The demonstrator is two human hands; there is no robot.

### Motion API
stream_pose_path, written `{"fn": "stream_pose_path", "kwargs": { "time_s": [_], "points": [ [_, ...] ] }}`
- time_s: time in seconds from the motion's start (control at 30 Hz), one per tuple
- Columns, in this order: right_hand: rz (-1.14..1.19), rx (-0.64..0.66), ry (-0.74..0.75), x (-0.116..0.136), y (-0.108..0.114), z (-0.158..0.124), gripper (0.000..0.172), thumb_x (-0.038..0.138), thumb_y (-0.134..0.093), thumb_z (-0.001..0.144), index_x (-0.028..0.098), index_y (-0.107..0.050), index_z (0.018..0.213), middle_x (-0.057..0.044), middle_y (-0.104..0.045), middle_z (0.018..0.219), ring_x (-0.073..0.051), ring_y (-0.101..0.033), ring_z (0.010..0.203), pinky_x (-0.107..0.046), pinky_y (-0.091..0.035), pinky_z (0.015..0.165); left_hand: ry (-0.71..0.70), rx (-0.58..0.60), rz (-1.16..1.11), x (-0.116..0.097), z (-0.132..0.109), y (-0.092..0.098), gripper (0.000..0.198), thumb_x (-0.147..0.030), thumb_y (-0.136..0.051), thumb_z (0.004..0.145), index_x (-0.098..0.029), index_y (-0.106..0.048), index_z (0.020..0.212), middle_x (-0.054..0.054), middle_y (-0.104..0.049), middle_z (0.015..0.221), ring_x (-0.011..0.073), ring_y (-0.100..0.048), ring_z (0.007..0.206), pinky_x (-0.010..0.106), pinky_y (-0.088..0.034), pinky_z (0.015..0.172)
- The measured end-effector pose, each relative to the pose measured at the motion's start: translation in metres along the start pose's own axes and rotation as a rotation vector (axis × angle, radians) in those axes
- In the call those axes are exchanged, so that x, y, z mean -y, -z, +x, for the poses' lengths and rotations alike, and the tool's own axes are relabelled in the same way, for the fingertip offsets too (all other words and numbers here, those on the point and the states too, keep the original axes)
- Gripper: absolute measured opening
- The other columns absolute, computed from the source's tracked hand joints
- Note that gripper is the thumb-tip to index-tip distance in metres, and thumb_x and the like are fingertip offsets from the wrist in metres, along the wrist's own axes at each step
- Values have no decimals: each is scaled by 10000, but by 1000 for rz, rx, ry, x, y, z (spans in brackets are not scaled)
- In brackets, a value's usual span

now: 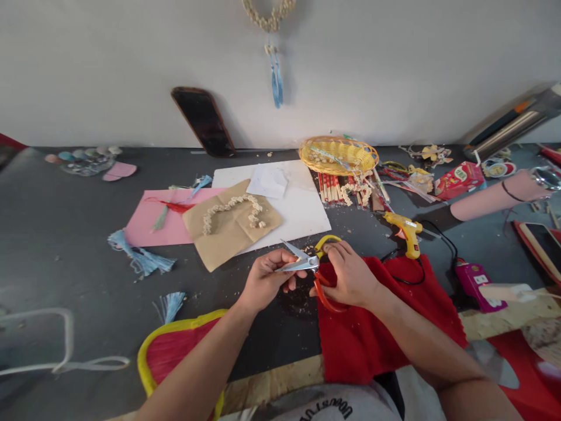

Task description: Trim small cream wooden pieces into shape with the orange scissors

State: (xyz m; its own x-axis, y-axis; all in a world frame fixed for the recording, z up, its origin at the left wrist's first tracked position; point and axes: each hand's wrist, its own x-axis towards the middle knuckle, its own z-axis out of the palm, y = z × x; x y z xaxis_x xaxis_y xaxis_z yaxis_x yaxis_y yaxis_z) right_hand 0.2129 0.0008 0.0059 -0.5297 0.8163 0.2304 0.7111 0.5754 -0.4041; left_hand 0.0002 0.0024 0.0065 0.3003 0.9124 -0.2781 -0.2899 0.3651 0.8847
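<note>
My right hand grips scissors with one yellow and one red handle loop; their silver blades are spread and point left. Between the blades, my left hand pinches something tiny and pale, too small to make out. Pale crumbs lie scattered on the dark table around both hands. Just beyond them, a string of cream-coloured beads or shells curves across a sheet of brown paper. A red cloth lies under my right forearm.
A yellow glue gun with a black cord stands right of my hands, near a purple power strip. Behind are a wicker basket, a pink bottle and a leaning phone. Blue tassels lie left.
</note>
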Motion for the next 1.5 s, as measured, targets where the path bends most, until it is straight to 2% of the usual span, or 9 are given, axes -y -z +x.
{"fn": "stream_pose_path", "kwargs": {
  "time_s": [0.27,0.57,0.77,1.03,1.2,1.4,1.5],
  "points": [
    [42,6,8,-2,0,0,578,580,-654,778,116,-561,1110,-170,-657,1007,-329,-606,1006,-512,-521,905,8,-26,25,0,-1,1,348,-411,-806,680,-135,-602,741,36,-721,639,77,-550,396,163,-402,376],
    [44,-27,-40,0,1,0,616,592,-648,772,105,-548,1136,-168,-655,1027,-331,-600,1017,-509,-521,925,-31,-49,49,3,0,0,320,-395,-793,702,-136,-617,768,37,-721,652,78,-556,412,168,-416,393],
    [21,-6,-39,2,3,1,671,621,-685,721,108,-547,1131,-181,-647,1047,-344,-579,1046,-528,-507,940,2,-10,71,-1,-1,0,329,-405,-798,681,-137,-616,738,45,-726,666,89,-562,408,179,-417,383],
    [38,26,-38,1,3,0,569,559,-665,774,138,-548,1138,-160,-659,1031,-327,-605,1017,-521,-517,924,6,-43,90,0,-1,1,339,-424,-791,683,-141,-614,738,42,-718,640,90,-542,391,186,-399,369],
    [7,40,-56,2,5,1,577,557,-667,773,125,-547,1137,-162,-658,1044,-328,-602,1025,-506,-513,940,-5,-50,103,0,-1,1,325,-421,-779,700,-142,-618,747,38,-716,646,90,-546,401,187,-407,377],
    [6,33,-35,2,7,2,650,608,-688,722,110,-547,1114,-179,-647,1042,-346,-584,1029,-525,-521,910,3,31,93,1,-2,2,308,-410,-765,716,-135,-631,750,50,-722,677,89,-553,413,179,-397,368],
    [20,32,-14,2,6,2,619,583,-689,734,116,-544,1114,-174,-649,1026,-339,-593,1019,-526,-521,907,6,23,84,0,-2,1,319,-416,-771,710,-135,-623,745,49,-719,668,84,-544,407,175,-389,365]
  ]
}}
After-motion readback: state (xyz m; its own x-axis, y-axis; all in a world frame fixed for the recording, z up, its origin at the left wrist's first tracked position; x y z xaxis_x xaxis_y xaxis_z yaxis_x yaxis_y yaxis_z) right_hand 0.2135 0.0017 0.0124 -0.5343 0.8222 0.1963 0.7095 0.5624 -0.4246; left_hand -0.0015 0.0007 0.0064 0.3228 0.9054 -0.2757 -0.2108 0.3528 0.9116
